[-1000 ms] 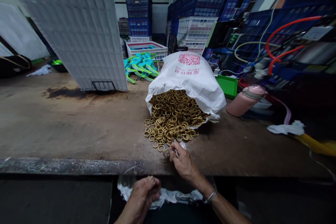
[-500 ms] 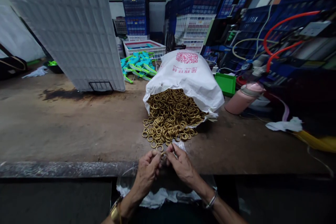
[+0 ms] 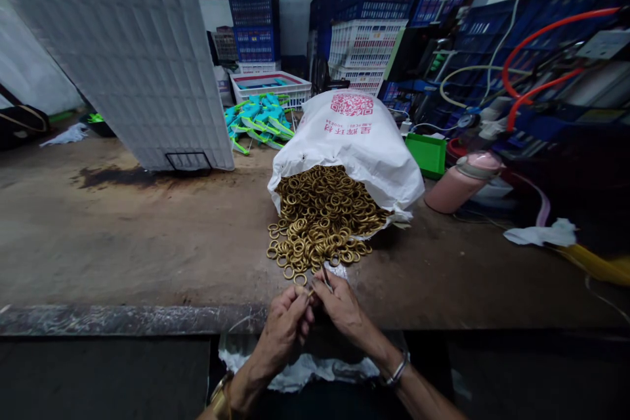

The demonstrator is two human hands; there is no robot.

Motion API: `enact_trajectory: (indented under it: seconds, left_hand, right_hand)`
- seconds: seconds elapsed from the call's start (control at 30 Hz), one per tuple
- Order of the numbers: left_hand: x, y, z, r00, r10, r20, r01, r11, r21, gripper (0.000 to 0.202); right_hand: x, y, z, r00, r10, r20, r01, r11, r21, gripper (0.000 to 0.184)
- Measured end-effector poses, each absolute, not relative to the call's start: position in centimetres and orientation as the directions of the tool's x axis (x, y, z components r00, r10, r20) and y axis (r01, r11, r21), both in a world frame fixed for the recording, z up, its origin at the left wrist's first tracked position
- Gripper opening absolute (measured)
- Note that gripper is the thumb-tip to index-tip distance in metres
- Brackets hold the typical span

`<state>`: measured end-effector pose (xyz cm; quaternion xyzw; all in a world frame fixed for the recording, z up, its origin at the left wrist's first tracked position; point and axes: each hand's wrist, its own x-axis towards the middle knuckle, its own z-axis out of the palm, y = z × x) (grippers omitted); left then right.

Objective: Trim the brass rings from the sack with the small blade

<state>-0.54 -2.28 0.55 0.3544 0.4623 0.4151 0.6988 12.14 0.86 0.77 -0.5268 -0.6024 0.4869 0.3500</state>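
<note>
A white sack (image 3: 350, 138) lies on its side on the brown workbench (image 3: 123, 243), and several brass rings (image 3: 322, 220) spill from its mouth toward me. My left hand (image 3: 284, 327) and my right hand (image 3: 344, 310) meet at the bench's front edge, just below the ring pile. Both are pinched together around a small ring between their fingertips. My right hand also holds a thin dark tool (image 3: 326, 277) that points up toward the pile. A watch sits on my left wrist, a bangle on my right.
A tall white grid panel (image 3: 132, 52) stands at the back left. Teal plastic parts (image 3: 258, 121) and stacked blue and white crates (image 3: 367, 33) fill the back. A green box (image 3: 427, 154), a pink bottle (image 3: 460, 187) and hoses crowd the right. White plastic (image 3: 300, 367) hangs under the bench edge.
My left hand rose from below the bench edge to meet my right hand, and both pinched a ring. The right hand has drawn slightly back from the pile.
</note>
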Motion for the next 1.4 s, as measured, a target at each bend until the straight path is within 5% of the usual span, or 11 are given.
enact_trajectory:
  seconds: [0.23, 0.4, 0.63, 0.77, 1.03, 1.4]
  left_hand:
    - [-0.5, -2.3, 0.8, 0.18, 0.912, -0.369, -0.28, 0.407, 0.869, 0.036]
    - [-0.2, -2.2, 1.3, 0.139, 0.91, -0.39, -0.257, 0.414, 0.873, 0.043]
    - [-0.4, -3.0, 1.1, 0.136, 0.939, -0.315, -0.21, 0.338, 0.917, 0.041]
    - [-1.1, -4.0, 1.4, 0.237, 0.913, -0.333, -0.336, 0.398, 0.854, 0.035]
    - [-3.8, -3.2, 1.4, 0.096, 0.92, -0.38, -0.662, 0.344, 0.666, 0.022]
    - [-4.8, -2.5, 0.3, 0.207, 0.851, -0.483, -0.79, 0.437, 0.431, 0.013]
  right_hand:
    - [13.0, 0.5, 0.3, -0.292, 0.956, -0.034, 0.598, 0.154, -0.787, 0.011]
    - [13.0, -0.2, 0.0, -0.378, 0.924, -0.067, 0.742, 0.259, -0.618, 0.032]
    - [13.6, 0.3, -0.2, -0.389, 0.908, -0.158, 0.847, 0.285, -0.448, 0.03]
    - [13.5, 1.1, -0.1, -0.296, 0.94, -0.168, 0.919, 0.232, -0.318, 0.026]
    - [10.8, 1.6, -0.6, -0.381, 0.924, 0.028, 0.846, 0.36, -0.392, 0.039]
    - [10.3, 1.0, -0.6, -0.202, 0.979, -0.002, 0.927, 0.191, -0.322, 0.025]
